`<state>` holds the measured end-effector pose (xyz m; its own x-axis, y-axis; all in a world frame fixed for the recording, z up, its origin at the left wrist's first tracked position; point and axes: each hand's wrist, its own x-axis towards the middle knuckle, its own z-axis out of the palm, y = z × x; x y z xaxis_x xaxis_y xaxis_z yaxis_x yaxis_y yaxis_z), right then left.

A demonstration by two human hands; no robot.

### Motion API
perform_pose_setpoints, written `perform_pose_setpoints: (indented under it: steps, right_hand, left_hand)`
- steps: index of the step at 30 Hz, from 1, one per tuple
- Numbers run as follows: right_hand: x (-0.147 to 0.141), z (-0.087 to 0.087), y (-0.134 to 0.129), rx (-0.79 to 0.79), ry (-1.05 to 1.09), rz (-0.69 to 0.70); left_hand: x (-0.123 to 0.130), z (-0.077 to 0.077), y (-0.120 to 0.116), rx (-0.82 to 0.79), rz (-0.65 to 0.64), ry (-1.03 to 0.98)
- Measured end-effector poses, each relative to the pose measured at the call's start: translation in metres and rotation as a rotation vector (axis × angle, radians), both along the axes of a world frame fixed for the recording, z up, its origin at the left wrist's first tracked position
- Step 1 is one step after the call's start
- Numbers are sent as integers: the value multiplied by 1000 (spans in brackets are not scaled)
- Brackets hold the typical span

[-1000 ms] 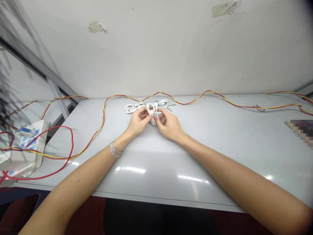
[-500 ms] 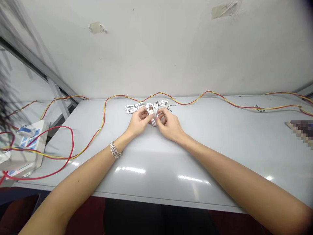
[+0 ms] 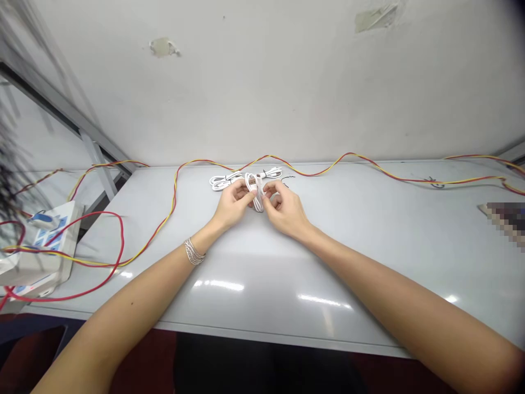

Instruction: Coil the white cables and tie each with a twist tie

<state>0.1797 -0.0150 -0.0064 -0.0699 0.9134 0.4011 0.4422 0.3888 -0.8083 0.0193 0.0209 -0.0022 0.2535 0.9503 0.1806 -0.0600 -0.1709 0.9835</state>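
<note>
The left hand (image 3: 233,201) and right hand (image 3: 284,209) meet near the middle of the bench (image 3: 328,323). Each grip is closed, its fingertips pinching a bundle of looped white cable (image 3: 257,198) between the hands. An even pinch from both sides looks best for keeping the loops from slipping apart. More white cable (image 3: 223,182) lies just behind the hands, near a thin black wire (image 3: 288,179). A red-and-yellow twisted wire (image 3: 311,174) runs along the bench's back edge, leaving little reach that way, while the bench in front and to the right offers wide room.
</note>
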Motion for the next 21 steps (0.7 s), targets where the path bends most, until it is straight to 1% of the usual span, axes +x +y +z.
perform_pose_setpoints:
  steps: [5,11,21]
  right_hand:
    - [0,-1,1,6,1,16]
    - [-1,-2,0,-27,29,34]
    - [0,-3,0,-62,21,44]
  left_hand:
    - [0,0,0,-1,-3,-13]
    - [-1,-1,0,8,-12,-5]
    - [-2,3,-2,12,-32,3]
